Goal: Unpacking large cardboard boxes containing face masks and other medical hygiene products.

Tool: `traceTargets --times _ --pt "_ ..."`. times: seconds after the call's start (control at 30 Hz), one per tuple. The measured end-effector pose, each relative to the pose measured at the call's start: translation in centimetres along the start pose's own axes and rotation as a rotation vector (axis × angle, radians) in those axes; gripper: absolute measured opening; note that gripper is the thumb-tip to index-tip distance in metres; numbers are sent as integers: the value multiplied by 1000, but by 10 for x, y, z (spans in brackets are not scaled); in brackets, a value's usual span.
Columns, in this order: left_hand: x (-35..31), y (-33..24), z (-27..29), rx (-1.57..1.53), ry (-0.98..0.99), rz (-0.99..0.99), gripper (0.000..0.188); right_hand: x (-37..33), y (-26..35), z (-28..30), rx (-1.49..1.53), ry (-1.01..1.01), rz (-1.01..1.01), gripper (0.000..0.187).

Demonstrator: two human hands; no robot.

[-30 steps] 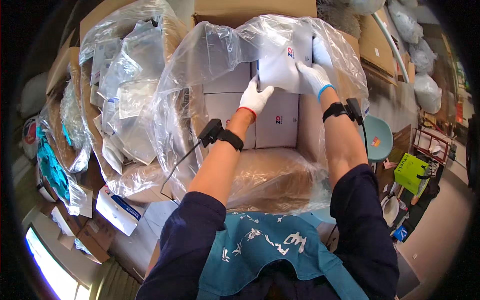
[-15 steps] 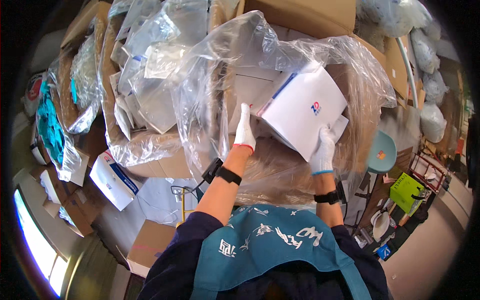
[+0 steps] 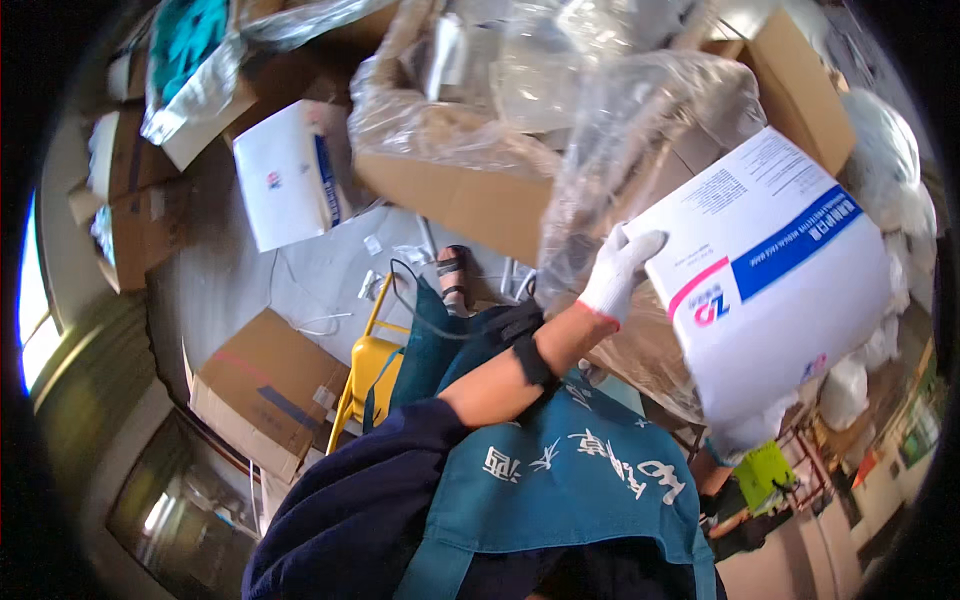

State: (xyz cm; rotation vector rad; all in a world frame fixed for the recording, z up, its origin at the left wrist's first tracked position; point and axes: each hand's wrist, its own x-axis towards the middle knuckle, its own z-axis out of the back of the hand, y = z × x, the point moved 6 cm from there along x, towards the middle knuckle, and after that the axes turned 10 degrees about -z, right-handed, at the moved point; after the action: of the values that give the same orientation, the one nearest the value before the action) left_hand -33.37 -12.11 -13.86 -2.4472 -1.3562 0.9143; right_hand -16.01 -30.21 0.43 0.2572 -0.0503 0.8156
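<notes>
A white carton with a blue band and a pink stripe (image 3: 780, 270) is held up and tilted at the right, in front of my body. My left hand (image 3: 622, 268), in a white knitted glove with a red cuff, grips its left edge, with the thumb near the corner. My right hand (image 3: 748, 432), gloved in white and smeared by motion, is against the carton's lower end; most of its fingers are hidden. Just behind the carton, clear plastic film (image 3: 640, 130) drapes over an open cardboard box.
Another plastic-lined cardboard box (image 3: 450, 190) stands at the top middle. A similar white carton (image 3: 275, 185) sits at the left. Below it are a brown cardboard box (image 3: 265, 375) and a yellow stool (image 3: 375, 375). Stuffed clear bags (image 3: 885, 140) line the right side.
The white carton has come up out of the plastic-lined box and moved right, its banded side now showing. My left hand has taken hold of its edge. The view has swung left.
</notes>
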Motion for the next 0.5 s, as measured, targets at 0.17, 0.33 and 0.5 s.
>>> traceTargets --times 0.17,0.33,0.5 --pt "-87 -157 73 123 -414 -181 50 -62 70 -19 661 96 132 46" --pt "-263 -221 291 1199 -731 -673 33 -126 269 -74 1265 1175 -361 55" --pt "-330 -177 408 193 -948 -93 36 -220 289 -184 1163 1373 -756 37"
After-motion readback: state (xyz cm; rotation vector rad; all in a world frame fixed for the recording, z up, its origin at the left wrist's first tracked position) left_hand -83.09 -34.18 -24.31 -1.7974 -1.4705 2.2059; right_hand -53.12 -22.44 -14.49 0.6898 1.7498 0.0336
